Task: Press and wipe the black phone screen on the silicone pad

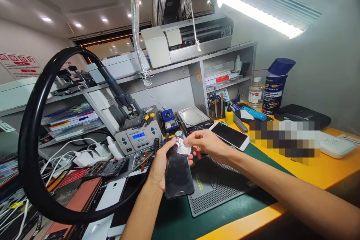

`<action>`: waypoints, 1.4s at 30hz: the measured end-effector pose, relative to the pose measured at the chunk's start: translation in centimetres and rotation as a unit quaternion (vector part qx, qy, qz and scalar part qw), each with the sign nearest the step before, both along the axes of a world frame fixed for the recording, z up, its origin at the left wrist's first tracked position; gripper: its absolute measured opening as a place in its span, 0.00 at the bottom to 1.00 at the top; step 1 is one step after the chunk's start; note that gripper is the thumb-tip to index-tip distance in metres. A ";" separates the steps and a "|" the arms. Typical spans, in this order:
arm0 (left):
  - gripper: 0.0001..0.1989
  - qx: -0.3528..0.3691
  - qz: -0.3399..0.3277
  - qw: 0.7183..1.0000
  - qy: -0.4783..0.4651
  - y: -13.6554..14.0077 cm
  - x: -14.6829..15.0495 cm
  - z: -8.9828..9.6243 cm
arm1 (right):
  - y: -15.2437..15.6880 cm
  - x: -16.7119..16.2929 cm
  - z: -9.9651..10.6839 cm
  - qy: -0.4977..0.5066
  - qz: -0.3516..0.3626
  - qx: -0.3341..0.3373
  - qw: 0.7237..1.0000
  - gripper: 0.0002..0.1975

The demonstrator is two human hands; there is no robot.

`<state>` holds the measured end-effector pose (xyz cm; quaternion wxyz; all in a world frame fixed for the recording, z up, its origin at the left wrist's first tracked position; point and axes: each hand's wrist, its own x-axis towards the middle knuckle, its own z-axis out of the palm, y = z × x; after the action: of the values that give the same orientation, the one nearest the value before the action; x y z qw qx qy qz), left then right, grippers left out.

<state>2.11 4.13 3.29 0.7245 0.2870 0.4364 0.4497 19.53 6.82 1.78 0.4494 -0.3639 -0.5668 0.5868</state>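
Observation:
My left hand (161,163) is wrapped around a black smartphone (179,177), its dark screen turned up toward me and marked with faint smudges. Over the phone's far end, my right hand (203,143) pinches a crumpled white wipe (183,147), pressed near the top of the screen. Part of the wipe is hidden by the right fingers. Below both hands lies a grey perforated mat (216,191) on a green work mat (239,213). A white smartphone (229,135) with a dark screen rests just beyond my right wrist.
A hot-air station (139,135) with a thick looping black hose (33,127) stands at left, beside phone parts and cables. A blue spray can (274,92), a clear bottle (255,92) and a yellow bottle (229,116) stand at back right. A lamp (264,3) hangs overhead.

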 end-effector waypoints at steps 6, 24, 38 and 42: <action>0.14 0.042 0.019 0.997 0.060 -0.2 0.4 -0.1 | -0.3 0.3 0.4 -0.024 0.016 0.033 0.999 0.07; 0.14 0.068 0.096 0.984 0.132 -0.7 0.5 0.1 | -1.7 -1.0 -0.2 -0.250 -0.239 0.245 0.906 0.14; 0.12 -0.062 0.012 0.997 0.054 -0.2 0.0 -0.2 | -1.6 -0.4 -0.3 -0.226 -0.002 0.158 0.961 0.15; 0.14 -0.048 0.041 0.998 0.032 -0.2 0.1 0.0 | -1.1 -0.4 -0.3 -0.215 -0.007 0.149 0.965 0.17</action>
<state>2.21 3.93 3.30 0.7039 0.2480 0.4916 0.4487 19.18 5.74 1.45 0.3705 -0.4145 -0.7286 0.4000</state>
